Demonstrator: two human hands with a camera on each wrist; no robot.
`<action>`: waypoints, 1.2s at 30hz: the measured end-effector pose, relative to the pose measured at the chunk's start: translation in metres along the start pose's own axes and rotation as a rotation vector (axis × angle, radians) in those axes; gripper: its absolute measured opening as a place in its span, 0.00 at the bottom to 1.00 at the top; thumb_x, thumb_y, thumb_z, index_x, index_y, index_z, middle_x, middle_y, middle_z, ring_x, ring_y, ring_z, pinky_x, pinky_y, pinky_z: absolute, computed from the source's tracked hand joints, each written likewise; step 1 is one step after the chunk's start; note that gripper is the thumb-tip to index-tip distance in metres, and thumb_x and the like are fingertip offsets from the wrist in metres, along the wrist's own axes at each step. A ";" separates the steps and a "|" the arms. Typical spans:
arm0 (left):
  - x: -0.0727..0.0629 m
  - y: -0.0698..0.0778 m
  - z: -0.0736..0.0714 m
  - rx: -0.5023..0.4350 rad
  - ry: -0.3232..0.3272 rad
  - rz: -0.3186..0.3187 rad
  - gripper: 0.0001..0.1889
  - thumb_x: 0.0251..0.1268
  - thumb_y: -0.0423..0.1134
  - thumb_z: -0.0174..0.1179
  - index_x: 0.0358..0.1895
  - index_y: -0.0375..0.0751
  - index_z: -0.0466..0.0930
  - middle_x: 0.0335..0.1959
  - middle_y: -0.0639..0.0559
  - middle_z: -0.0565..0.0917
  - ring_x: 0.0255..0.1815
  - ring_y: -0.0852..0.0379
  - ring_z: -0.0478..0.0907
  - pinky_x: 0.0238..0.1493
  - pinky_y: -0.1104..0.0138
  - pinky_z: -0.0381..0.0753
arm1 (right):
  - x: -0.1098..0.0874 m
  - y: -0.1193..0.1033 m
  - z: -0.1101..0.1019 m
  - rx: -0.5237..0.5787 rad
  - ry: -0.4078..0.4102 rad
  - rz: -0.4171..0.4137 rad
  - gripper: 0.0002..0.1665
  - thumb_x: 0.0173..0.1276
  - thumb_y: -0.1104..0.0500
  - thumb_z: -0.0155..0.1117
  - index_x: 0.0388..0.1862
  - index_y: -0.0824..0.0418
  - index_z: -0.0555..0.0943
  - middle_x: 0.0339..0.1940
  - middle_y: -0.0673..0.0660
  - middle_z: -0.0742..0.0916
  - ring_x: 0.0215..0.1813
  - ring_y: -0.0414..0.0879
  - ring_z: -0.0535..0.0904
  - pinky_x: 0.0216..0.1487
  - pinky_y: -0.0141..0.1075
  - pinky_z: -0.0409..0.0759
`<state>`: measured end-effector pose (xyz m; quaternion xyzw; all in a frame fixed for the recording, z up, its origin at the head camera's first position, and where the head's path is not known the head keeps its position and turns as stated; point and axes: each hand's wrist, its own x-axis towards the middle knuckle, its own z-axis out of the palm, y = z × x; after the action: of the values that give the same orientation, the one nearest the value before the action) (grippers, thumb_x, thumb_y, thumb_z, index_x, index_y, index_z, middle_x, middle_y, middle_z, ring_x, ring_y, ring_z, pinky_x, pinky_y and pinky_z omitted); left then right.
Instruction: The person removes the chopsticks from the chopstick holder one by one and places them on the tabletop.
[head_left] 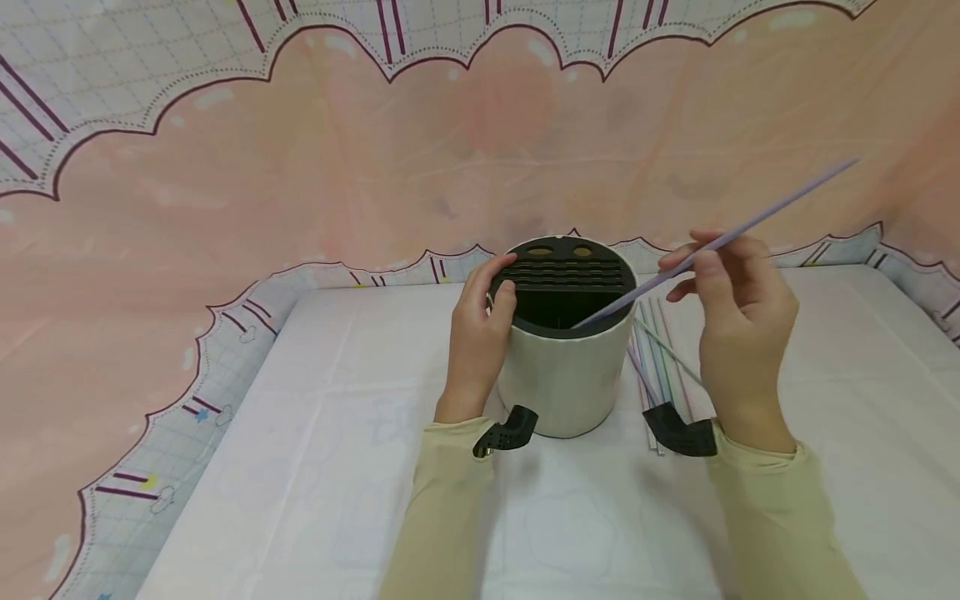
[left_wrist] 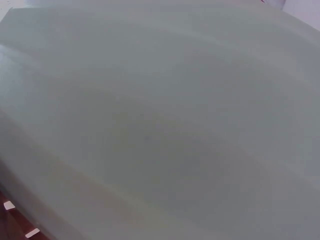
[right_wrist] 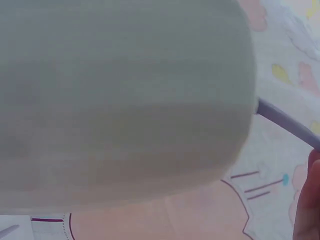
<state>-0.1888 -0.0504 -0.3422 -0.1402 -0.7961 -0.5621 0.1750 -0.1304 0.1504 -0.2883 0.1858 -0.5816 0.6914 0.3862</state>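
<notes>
A white cylindrical holder (head_left: 566,375) with a black slotted top (head_left: 573,272) stands upright on the table. My left hand (head_left: 476,342) holds it at the left of its rim, thumb and fingers over the black edge. Between the thumb and fingers of my right hand (head_left: 746,333) is a long thin purple stick (head_left: 787,200), slanting down to the left. Its lower end reaches into the large front opening of the top. In the right wrist view the stick (right_wrist: 287,122) shows beside the holder's wall (right_wrist: 125,100). The holder's side (left_wrist: 160,125) fills the left wrist view, hiding my left hand.
Several thin pastel sticks (head_left: 684,367) lie on the table right of the holder, partly behind my right wrist and its black camera mount (head_left: 678,429). A white cloth (head_left: 337,467) covers the table. Behind it hangs a peach patterned curtain (head_left: 412,167).
</notes>
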 end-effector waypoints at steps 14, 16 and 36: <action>0.000 0.000 0.001 0.004 0.006 0.014 0.19 0.67 0.49 0.41 0.58 0.55 0.69 0.60 0.64 0.67 0.60 0.70 0.59 0.56 0.61 0.62 | 0.018 0.010 -0.026 0.441 0.208 0.020 0.16 0.61 0.70 0.54 0.43 0.82 0.66 0.27 0.74 0.76 0.17 0.54 0.72 0.18 0.36 0.73; 0.000 0.001 0.001 0.004 0.007 0.015 0.19 0.67 0.49 0.40 0.58 0.55 0.69 0.60 0.64 0.66 0.60 0.70 0.59 0.56 0.61 0.62 | 0.019 0.010 -0.027 0.477 0.229 0.018 0.17 0.60 0.70 0.55 0.43 0.82 0.66 0.26 0.74 0.76 0.15 0.54 0.71 0.16 0.36 0.72; 0.000 0.001 0.002 0.015 0.008 0.029 0.19 0.67 0.48 0.40 0.58 0.55 0.69 0.60 0.63 0.66 0.61 0.69 0.59 0.57 0.59 0.61 | 0.021 0.014 -0.036 0.587 0.268 0.114 0.18 0.61 0.69 0.56 0.45 0.83 0.66 0.17 0.67 0.74 0.08 0.48 0.61 0.08 0.33 0.61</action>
<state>-0.1890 -0.0481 -0.3424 -0.1480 -0.7974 -0.5542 0.1874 -0.1468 0.1908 -0.2921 0.1637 -0.3107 0.8684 0.3500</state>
